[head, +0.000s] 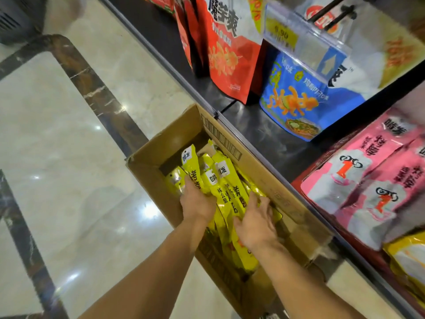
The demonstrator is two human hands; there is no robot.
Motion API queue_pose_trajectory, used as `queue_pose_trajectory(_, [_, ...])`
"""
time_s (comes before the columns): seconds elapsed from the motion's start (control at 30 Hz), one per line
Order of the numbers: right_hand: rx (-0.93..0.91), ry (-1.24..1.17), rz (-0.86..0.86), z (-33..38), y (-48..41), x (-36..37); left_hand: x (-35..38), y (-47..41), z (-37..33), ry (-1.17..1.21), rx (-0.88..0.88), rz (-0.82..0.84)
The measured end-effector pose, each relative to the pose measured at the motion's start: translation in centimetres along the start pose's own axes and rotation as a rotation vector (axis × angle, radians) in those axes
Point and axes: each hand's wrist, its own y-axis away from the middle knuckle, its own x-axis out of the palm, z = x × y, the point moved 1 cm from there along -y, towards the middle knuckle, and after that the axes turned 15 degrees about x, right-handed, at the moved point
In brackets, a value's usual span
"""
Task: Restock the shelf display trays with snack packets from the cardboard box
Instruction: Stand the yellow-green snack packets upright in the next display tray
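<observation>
A: Where does the camera sit?
B: On the person's head, facing forward and steeply down, tilted so the shelf (264,134) edge runs from far left to near right.
A: How near?
B: Close. Both forearms enter from the near edge; the left hand (197,201) and right hand (255,224) meet mid-frame on the snack packets (230,187) in the cardboard box (147,162). Floor (69,134) fills the left. It is a single wide-angle view.

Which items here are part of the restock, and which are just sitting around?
In the job:
cardboard box
yellow packets inside it
left hand and right hand, both gripping a bunch of those packets

Just there:
red bag
blue bag
pink packets
price tag holder
</observation>
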Motion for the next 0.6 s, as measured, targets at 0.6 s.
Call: queue_pose_trajectory(0.6, [-0.109, -0.499, 0.126, 0.2, 2.1, -4.3, -5.3, 3.1, -4.1, 0.613, 0.080, -0.022])
